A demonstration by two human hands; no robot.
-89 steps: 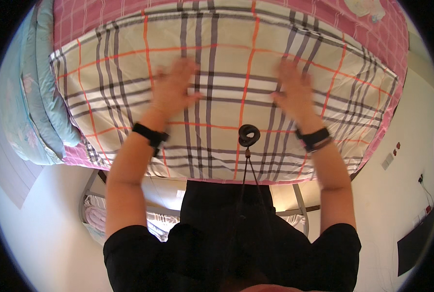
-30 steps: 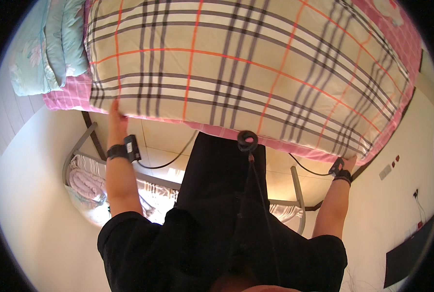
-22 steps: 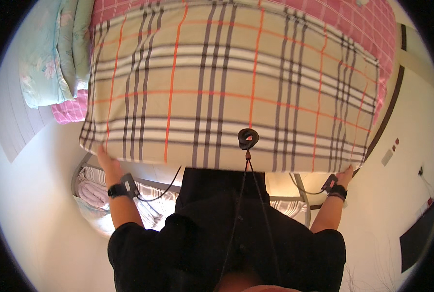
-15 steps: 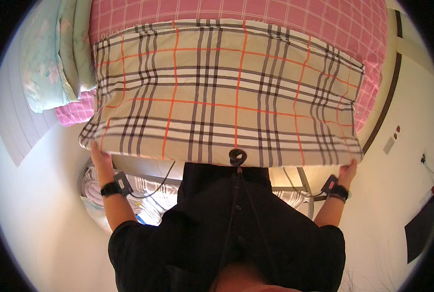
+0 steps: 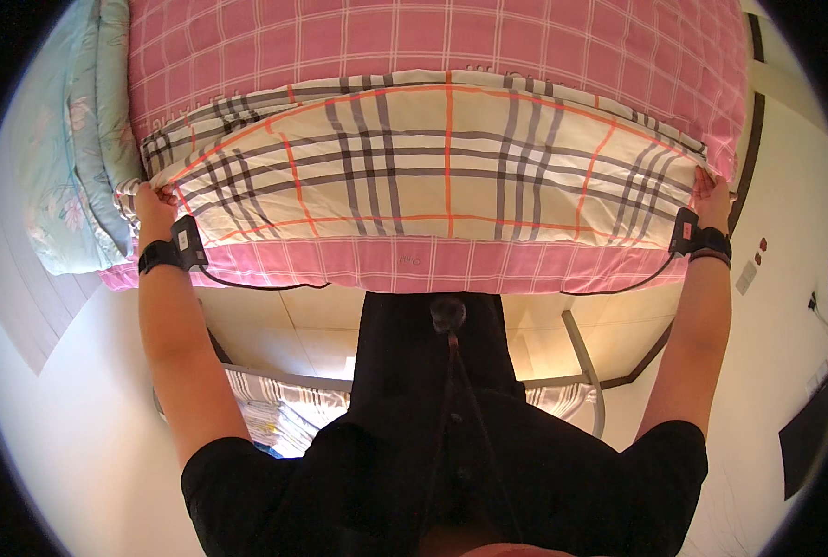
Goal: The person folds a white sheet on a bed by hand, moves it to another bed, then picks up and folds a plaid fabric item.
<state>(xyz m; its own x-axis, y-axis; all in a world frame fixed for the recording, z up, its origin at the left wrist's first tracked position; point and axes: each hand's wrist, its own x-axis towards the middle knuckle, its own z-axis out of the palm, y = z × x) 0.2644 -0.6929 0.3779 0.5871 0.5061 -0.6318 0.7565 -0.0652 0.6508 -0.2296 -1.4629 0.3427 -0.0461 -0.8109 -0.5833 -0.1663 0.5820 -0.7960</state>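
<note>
A beige plaid bedsheet (image 5: 414,176) with grey, white and orange lines lies across the pink checked bed. Its near part is lifted and curves over toward the far edge, where a second layer shows beneath. My left hand (image 5: 157,200) is closed on the sheet's left corner, beside the folded green quilt. Out at the opposite corner, my right hand (image 5: 709,192) pinches the cloth close to the bed's right side. Both arms are stretched forward, and the sheet hangs in a shallow sag between them.
The pink bed cover (image 5: 377,265) shows in front of and behind the sheet. A pale green floral quilt (image 5: 71,158) is piled at the left. Behind me stands a grey-framed rack or chair (image 5: 600,399) with striped cloth. Thin cables run from both wrist devices.
Both hands have moved forward and slightly outward, carrying the sheet's near edge toward the far one. The bed's pink front strip is now uncovered.
</note>
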